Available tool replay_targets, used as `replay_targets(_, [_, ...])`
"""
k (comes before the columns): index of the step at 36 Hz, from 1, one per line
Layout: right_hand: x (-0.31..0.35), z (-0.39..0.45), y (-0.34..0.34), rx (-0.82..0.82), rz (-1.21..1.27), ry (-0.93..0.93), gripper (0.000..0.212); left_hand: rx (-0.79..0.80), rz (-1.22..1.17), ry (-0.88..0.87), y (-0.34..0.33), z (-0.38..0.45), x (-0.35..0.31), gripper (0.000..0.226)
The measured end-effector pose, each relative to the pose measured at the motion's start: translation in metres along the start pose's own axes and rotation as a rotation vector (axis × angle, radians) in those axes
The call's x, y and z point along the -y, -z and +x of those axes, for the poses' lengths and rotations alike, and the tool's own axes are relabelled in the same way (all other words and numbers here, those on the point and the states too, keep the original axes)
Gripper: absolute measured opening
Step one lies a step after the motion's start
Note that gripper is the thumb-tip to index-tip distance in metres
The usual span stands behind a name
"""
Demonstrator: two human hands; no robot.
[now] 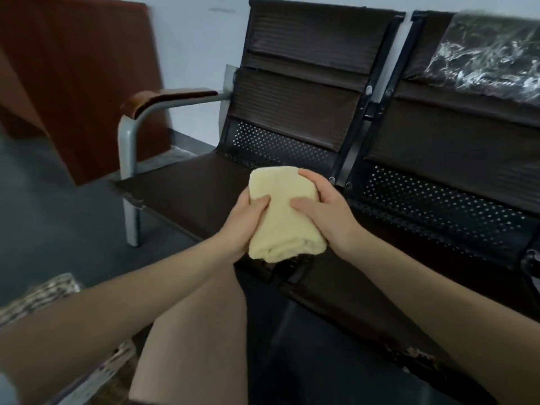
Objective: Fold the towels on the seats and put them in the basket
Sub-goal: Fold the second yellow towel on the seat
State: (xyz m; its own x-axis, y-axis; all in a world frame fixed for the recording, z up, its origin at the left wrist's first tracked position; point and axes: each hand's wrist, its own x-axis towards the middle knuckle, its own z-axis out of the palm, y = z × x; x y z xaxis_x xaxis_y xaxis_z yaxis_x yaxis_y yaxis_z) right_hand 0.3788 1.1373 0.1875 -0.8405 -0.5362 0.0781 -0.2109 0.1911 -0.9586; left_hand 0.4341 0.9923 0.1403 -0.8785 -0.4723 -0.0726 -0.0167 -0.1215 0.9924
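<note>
A pale yellow towel [282, 213], folded into a thick bundle, is held above the front of the left dark brown seat [187, 191]. My left hand [244, 223] grips its left side, thumb on top and fingers underneath. My right hand [324, 207] grips its right side, thumb across the top and fingers curled round the far edge. A woven patterned edge [41, 296] at the lower left may be the basket, but it is blurred and cut off by my left forearm.
The seats form a row with perforated metal backs; the right seat [438, 206] carries clear plastic wrap [485, 57] on its backrest. A grey metal armrest with a brown pad [163, 99] stands left of the seat. A brown board [81, 80] leans on the wall.
</note>
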Motion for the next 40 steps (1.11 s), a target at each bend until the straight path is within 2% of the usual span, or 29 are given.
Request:
replay_targets(4, [0.005,0.017,-0.052,0.011,-0.077,0.063,0.044,-0.122,0.21,-0.086,0.057,-0.001,-0.014,0.06])
replay_targets(10, [0.009,0.036,-0.137,0.167,-0.106,0.1,0.041,-0.23,0.327,-0.053,0.145,-0.011,-0.023,0.047])
replay_targets(15, [0.004,0.039,-0.222,0.365,-0.136,0.082,0.044,-0.375,0.325,0.062,0.225,-0.031,-0.016,0.038])
replay_targets(21, [-0.016,0.022,-0.326,0.547,-0.136,0.04,0.042,-0.48,0.333,0.2,0.302,-0.076,0.025,0.061])
replay_targets(26, [-0.04,-0.004,-0.389,0.717,-0.134,-0.031,0.043,-0.664,0.287,0.285,0.349,-0.116,0.064,0.062])
replay_targets(29, [-0.059,-0.025,-0.423,0.812,-0.161,-0.067,0.047,-0.736,0.337,0.333,0.373,-0.147,0.088,0.063])
replay_targets(32, [-0.079,-0.048,-0.45,0.918,-0.3,-0.044,0.052,-0.805,0.398,0.392,0.394,-0.182,0.111,0.063])
replay_targets(35, [-0.105,-0.062,-0.464,0.999,-0.563,0.118,0.054,-0.874,0.394,0.451,0.412,-0.214,0.13,0.063])
replay_targets(37, [-0.121,-0.065,-0.463,1.039,-0.754,0.203,0.065,-0.932,0.383,0.471,0.423,-0.233,0.139,0.063])
replay_targets(40, [-0.144,-0.061,-0.449,1.06,-0.922,0.222,0.066,-1.0,0.377,0.497,0.436,-0.253,0.148,0.059])
